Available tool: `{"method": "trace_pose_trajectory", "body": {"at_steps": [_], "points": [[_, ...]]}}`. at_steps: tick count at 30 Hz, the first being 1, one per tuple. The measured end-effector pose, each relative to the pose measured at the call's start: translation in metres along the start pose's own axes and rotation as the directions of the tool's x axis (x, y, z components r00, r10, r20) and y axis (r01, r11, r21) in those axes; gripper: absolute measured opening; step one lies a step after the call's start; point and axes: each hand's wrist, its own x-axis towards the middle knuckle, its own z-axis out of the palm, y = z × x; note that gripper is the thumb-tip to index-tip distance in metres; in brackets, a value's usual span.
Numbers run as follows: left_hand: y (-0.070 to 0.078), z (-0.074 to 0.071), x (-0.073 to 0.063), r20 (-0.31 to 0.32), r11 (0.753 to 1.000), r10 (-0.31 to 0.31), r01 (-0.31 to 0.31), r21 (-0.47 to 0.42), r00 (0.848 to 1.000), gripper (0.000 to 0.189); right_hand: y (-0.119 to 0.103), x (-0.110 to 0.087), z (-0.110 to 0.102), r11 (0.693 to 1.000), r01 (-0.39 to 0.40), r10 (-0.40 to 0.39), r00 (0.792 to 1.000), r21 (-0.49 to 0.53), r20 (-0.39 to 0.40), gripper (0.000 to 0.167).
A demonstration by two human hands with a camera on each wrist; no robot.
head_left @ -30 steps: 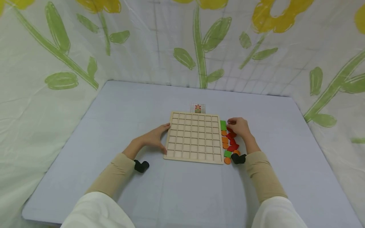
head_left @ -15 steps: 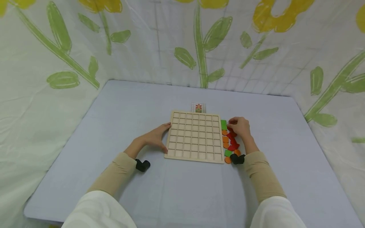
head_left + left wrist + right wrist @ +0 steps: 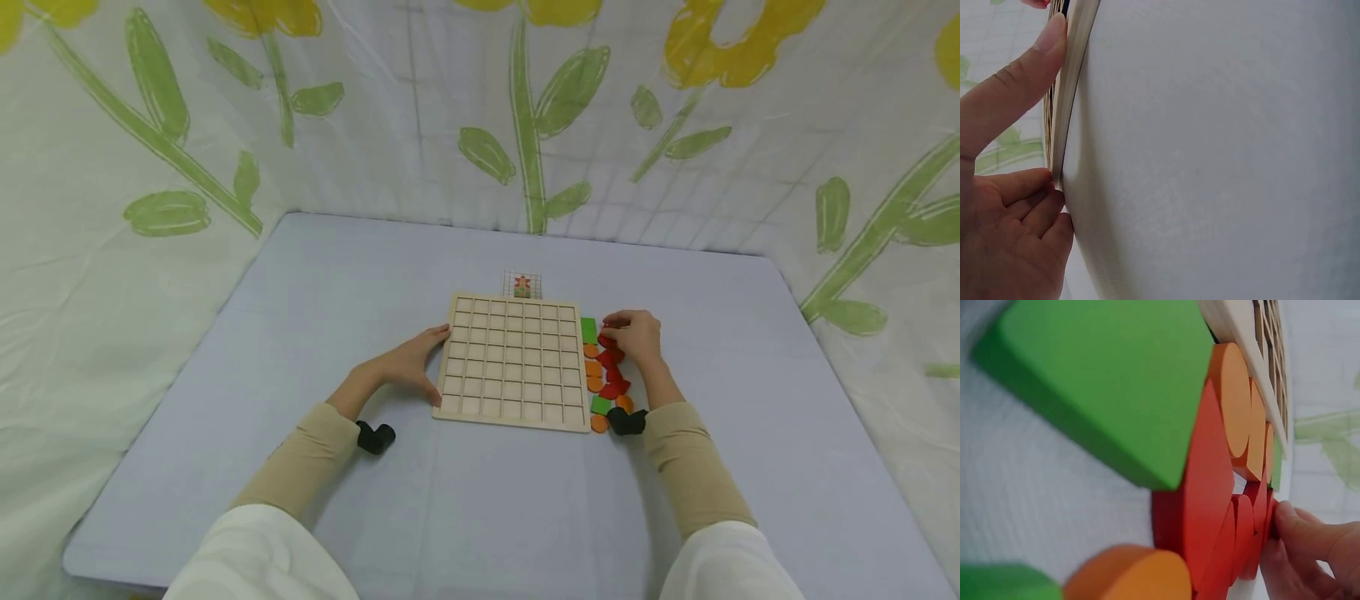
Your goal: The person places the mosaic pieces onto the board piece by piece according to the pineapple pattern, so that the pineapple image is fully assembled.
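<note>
A square wooden grid board [image 3: 510, 424] lies on the table with its compartments bare. My left hand [image 3: 405, 361] rests against its left edge, thumb near the front corner, fingers extended farther back. The left wrist view shows the thumb and fingertips touching the board's side [image 3: 1067, 94]. To the right of the board, my right hand [image 3: 637, 335] pinches a red block [image 3: 607, 340] at the far end of a row of loose pieces. In the right wrist view, thumb and finger meet at that red block [image 3: 1274, 519], partly hidden by the fingers.
Along the board's right side lie several red blocks [image 3: 612, 374], orange blocks [image 3: 593, 368] and green blocks [image 3: 588, 330]. A small pattern card [image 3: 522, 285] lies behind the board. Black wrist cameras [image 3: 627, 422] hang close over the nearest pieces. A flower-printed curtain [image 3: 420, 117] surrounds the table.
My right hand has shifted slightly right and toward me, and red now shows between its fingertips. My left hand keeps its place on the board's edge.
</note>
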Motion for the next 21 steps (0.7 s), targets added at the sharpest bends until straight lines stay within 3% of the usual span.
{"method": "trace_pose_trajectory", "body": {"at_steps": [6,16,21], "points": [[0.0002,0.0001,0.0001,0.007,1.000,0.000,-0.001,0.009,1.000,0.117,-0.0026,0.0005,-0.0030,0.999,-0.036,0.036,0.999,-0.011,0.024,0.025],[0.0006,-0.0008,0.0007,0.010,1.000,0.017,-0.017,0.016,1.000,0.117,-0.0030,0.0001,-0.0034,0.999,-0.020,0.020,1.000,-0.043,0.002,0.026],[0.0010,-0.0002,0.0009,0.010,1.000,0.017,-0.017,0.013,1.000,0.117,-0.0049,-0.0010,-0.0035,0.999,0.024,-0.025,0.999,-0.035,-0.029,0.025]]}}
